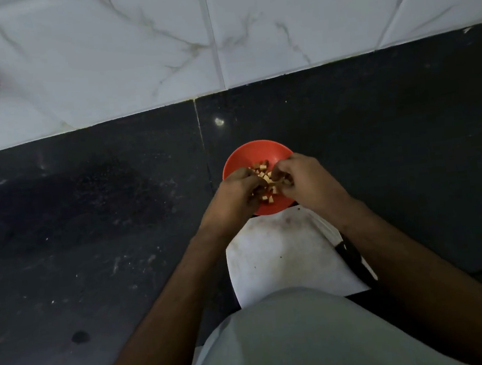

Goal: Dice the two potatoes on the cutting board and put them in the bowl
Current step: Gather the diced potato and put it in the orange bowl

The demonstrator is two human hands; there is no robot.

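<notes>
Grey cloth [309,338] over the person's body fills the bottom of the view, nearest the camera, with both forearms reaching out past it. Beyond them spreads the dark stone surface [104,226], backed by a white marbled tile wall [130,45]. Just behind the hands, toward the body, lies the white board [274,256], bare of potato as far as can be seen, only stains and specks showing. A knife [351,257] rests along the board's edge under the right forearm. Directly beneath both hands sits the red bowl [257,153], touching the board's far end.

Each hand makes a curled grip over the bowl: the left hand [235,194] and the right hand [304,178] have fingers bent inward around potato dice [266,179], some cubes pinched, others lying loose in the bowl between the fingertips.

Judging by the cleared board, dicing seems finished and the step in hand is the last one, dropping the final handfuls in. Next, the fingers need only spread above the bowl's middle, low enough that no cube bounces over the rim, then lift away.
</notes>
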